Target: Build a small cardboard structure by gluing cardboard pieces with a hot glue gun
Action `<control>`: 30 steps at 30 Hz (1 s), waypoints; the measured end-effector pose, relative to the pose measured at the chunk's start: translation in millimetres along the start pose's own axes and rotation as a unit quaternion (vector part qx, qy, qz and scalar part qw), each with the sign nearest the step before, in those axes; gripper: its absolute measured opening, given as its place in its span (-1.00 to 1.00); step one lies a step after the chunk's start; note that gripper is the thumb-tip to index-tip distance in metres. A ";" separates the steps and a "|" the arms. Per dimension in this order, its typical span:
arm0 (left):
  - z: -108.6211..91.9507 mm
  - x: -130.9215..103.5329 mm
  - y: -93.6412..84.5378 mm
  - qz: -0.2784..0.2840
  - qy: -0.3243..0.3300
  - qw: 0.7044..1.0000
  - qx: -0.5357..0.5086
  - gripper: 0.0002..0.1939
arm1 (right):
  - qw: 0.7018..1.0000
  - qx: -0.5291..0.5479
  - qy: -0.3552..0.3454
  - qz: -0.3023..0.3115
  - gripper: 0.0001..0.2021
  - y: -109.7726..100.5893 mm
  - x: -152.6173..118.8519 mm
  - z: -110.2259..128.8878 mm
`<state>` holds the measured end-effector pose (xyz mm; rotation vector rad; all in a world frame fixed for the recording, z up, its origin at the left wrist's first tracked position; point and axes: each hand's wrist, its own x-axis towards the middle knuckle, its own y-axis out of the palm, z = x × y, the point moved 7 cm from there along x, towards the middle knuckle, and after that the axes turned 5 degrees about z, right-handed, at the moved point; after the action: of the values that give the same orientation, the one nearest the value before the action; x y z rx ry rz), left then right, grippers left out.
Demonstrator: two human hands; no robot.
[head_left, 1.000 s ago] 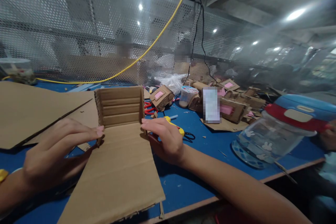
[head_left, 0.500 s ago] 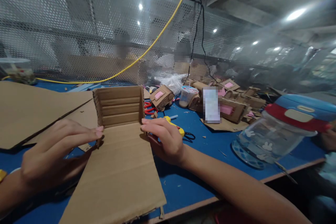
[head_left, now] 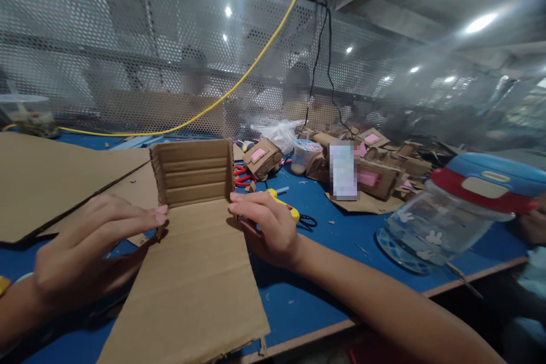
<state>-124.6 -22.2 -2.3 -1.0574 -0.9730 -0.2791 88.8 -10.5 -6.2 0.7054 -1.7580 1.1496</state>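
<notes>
A folded cardboard piece (head_left: 196, 273) stretches from the front edge of the table to an upright, creased back panel with narrow side walls. My left hand (head_left: 94, 244) pinches its left side near the base of the upright part, fingertips on the edge. On the opposite side, my right hand (head_left: 267, 224) grips the right edge at the same height, thumb mostly hidden beneath. A yellow tool (head_left: 284, 205) with a black loop lies just behind my right hand, and red-handled pliers (head_left: 244, 176) rest beside the upright panel.
Large cardboard sheets (head_left: 63, 182) lie at left. A clear bottle (head_left: 439, 227) with a blue and red lid stands at right. Behind are a plastic cup (head_left: 306, 158), a phone (head_left: 343, 172) and cardboard models (head_left: 379, 176). A yellow cable (head_left: 256, 62) hangs across a perforated screen.
</notes>
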 end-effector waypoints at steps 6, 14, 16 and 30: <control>2.4 -1.1 0.7 0.003 -0.003 1.000 -0.004 -0.37 | 1.000 -0.001 0.001 -0.001 -0.83 -0.5 0.4 0.7; -1.3 4.4 -1.8 0.006 -0.006 1.000 0.004 -0.33 | 1.000 -0.001 0.002 -0.007 -0.82 0.0 -1.3 0.3; -1.4 4.7 -2.7 0.009 -0.005 1.000 0.011 -0.32 | 1.000 0.002 0.001 -0.005 -0.82 0.6 -1.9 0.2; 3.6 -3.3 -1.7 0.005 -0.006 1.000 0.007 -0.32 | 1.000 -0.001 0.001 -0.004 -0.80 0.6 -1.7 0.1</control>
<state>-129.4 -20.8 -3.4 -1.0521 -0.9795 -0.2582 89.1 -10.4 -8.0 0.7094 -1.7518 1.1429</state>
